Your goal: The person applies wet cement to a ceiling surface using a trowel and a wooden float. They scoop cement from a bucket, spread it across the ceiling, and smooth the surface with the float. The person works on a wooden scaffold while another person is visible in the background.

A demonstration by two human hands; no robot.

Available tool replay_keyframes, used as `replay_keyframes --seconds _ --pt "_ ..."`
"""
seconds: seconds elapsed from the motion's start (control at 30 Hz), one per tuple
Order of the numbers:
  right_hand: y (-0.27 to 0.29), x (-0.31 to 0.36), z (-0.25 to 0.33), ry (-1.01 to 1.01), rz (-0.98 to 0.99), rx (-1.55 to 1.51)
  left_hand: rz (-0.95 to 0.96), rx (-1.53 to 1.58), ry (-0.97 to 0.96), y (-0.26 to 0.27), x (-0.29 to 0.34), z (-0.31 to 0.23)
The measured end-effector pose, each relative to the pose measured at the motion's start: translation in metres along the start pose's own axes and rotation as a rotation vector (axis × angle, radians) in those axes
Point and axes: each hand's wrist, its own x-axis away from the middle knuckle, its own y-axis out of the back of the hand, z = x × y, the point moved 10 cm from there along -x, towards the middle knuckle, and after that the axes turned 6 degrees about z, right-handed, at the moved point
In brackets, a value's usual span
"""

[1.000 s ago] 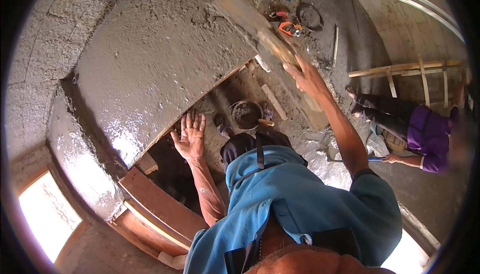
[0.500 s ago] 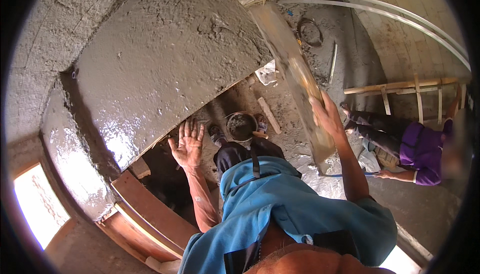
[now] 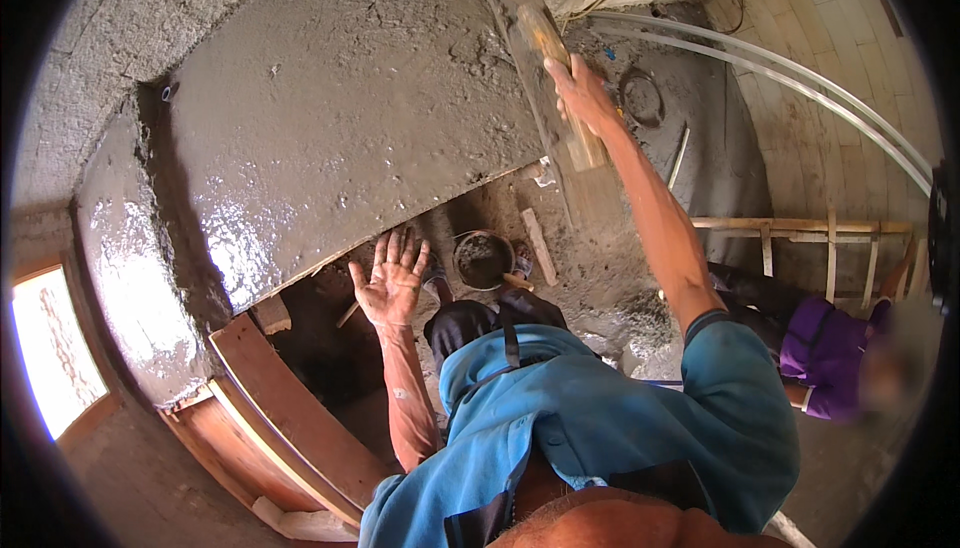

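Note:
My right hand [image 3: 585,98] is closed round the wooden handle of a long plastering float [image 3: 592,196]. The float's long flat board lies slanting over the right end of a grey wet mortar slab [image 3: 350,108], its far end near the top of the view. Whether its whole face touches the mortar, I cannot tell. My left hand [image 3: 391,288] is open and empty, palm up and fingers spread, just by the slab's near edge. A round bucket of dark mortar [image 3: 483,259] stands between my feet, with a wooden handle [image 3: 518,281] at its rim.
A wood strip [image 3: 539,246] lies right of the bucket. Brown boards [image 3: 300,418] edge the slab's lower left, near a bright window [image 3: 58,353]. Two pale curved strips [image 3: 780,53] run at upper right. A person in purple [image 3: 825,358] is beside a wooden frame [image 3: 800,225].
My right hand has pushed the float up and left, away from me, onto the slab's right end. My left hand stays open, nearly in place. The person in purple shows lower in view.

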Motion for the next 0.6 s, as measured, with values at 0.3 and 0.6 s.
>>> replay_keyframes --seconds 0.3,0.6 --pt "-0.018 -0.123 0.053 0.115 -0.004 0.002 -0.020 0.023 -0.005 0.000 0.000 0.000" --pt "-0.029 -0.134 0.069 0.025 -0.008 0.274 -0.018 0.055 -0.007 0.004 0.000 -0.001"
